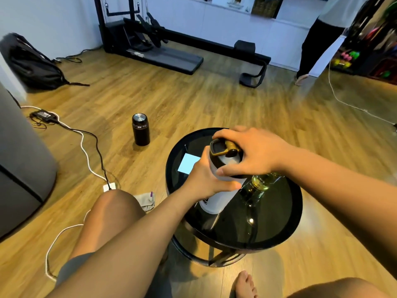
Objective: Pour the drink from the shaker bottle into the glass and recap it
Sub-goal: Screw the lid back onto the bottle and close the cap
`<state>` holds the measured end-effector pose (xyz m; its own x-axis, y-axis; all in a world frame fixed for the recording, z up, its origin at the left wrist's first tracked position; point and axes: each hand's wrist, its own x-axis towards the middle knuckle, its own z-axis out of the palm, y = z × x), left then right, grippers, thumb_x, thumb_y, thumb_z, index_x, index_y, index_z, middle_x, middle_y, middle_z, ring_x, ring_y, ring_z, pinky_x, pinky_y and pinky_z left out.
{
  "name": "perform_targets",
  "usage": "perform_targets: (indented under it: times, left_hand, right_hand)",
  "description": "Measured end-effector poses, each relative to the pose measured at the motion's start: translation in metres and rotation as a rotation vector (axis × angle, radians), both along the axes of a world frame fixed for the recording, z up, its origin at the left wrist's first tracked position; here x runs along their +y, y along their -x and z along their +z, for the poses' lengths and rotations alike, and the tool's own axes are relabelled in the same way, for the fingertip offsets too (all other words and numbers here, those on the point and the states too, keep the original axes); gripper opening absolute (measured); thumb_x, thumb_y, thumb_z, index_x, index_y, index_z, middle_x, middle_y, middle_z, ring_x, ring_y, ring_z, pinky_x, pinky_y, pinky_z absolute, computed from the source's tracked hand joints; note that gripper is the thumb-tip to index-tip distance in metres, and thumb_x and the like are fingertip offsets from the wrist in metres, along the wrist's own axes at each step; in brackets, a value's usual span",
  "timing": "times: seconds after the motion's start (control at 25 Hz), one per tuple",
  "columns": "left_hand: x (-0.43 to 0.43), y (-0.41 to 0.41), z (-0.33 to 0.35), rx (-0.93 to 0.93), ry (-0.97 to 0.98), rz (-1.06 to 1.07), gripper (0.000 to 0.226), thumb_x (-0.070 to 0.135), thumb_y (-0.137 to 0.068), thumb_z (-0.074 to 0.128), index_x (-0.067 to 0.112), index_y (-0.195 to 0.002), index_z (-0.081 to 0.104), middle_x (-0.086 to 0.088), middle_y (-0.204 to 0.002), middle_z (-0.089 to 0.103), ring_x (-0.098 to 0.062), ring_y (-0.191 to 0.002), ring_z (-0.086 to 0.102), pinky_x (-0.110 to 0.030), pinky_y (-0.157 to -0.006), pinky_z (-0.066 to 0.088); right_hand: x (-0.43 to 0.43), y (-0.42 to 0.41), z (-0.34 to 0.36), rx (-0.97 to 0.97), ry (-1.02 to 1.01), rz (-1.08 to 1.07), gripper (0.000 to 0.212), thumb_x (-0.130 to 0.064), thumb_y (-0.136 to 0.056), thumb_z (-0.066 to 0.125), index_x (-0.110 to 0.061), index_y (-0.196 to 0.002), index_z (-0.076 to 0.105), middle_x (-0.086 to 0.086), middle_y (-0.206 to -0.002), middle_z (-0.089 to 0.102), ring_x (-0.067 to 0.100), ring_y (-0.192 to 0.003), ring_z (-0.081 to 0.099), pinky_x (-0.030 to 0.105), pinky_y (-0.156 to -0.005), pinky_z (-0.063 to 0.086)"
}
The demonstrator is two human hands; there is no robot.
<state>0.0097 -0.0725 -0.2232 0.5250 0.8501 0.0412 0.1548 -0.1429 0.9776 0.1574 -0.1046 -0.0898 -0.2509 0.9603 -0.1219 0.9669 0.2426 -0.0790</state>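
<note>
A white shaker bottle (214, 201) stands on the round black glass table (279, 222), leaning slightly. My left hand (204, 179) is wrapped around its upper body. Its black lid (221, 153) with a gold flip cap sits on top, and my right hand (251, 155) grips that lid from above. Just right of the bottle stands a clear glass (260, 183) holding yellowish drink, partly hidden under my right wrist.
A pale blue card (189, 165) lies on the table's left side. On the wooden floor are a black flask (140, 132), cables with a charger (44, 115), a cloth pouch (147, 201) and a backpack (32, 63). Another person (315, 39) stands at the back right.
</note>
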Motion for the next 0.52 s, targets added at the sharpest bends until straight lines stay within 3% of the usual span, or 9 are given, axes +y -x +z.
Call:
perform_targets:
  times: [0.24, 0.36, 0.52]
  left_hand:
    - [0.001, -0.004, -0.007, 0.065, 0.007, 0.015, 0.125, 0.057, -0.045, 0.090, 0.023, -0.153, 0.035, 0.006, -0.142, 0.059, -0.013, -0.133, 0.056, -0.038, -0.108, 0.051]
    - [0.000, -0.004, -0.007, 0.057, 0.004, 0.014, 0.124, 0.053, -0.047, 0.091, 0.024, -0.151, 0.032, 0.008, -0.141, 0.057, -0.010, -0.131, 0.054, -0.031, -0.106, 0.049]
    - [0.000, -0.007, -0.008, 0.047, 0.009, 0.041, 0.095, 0.042, -0.054, 0.095, 0.025, -0.134, 0.047, 0.014, -0.122, 0.064, -0.002, -0.115, 0.061, -0.020, -0.088, 0.051]
  right_hand:
    - [0.009, -0.004, -0.014, -0.091, -0.155, 0.102, 0.083, -0.086, -0.078, 0.014, -0.041, -0.142, 0.042, -0.002, -0.136, 0.062, 0.027, -0.099, 0.067, 0.035, -0.069, 0.042]
    - [0.004, -0.006, -0.020, -0.053, -0.250, 0.135, 0.076, -0.078, -0.085, 0.017, -0.037, -0.139, 0.052, -0.005, -0.135, 0.066, 0.027, -0.092, 0.069, 0.032, -0.064, 0.037]
    - [0.006, -0.008, -0.023, 0.022, -0.275, 0.142, 0.068, -0.074, -0.088, 0.029, -0.033, -0.132, 0.061, -0.007, -0.121, 0.071, 0.025, -0.083, 0.069, 0.031, -0.058, 0.038]
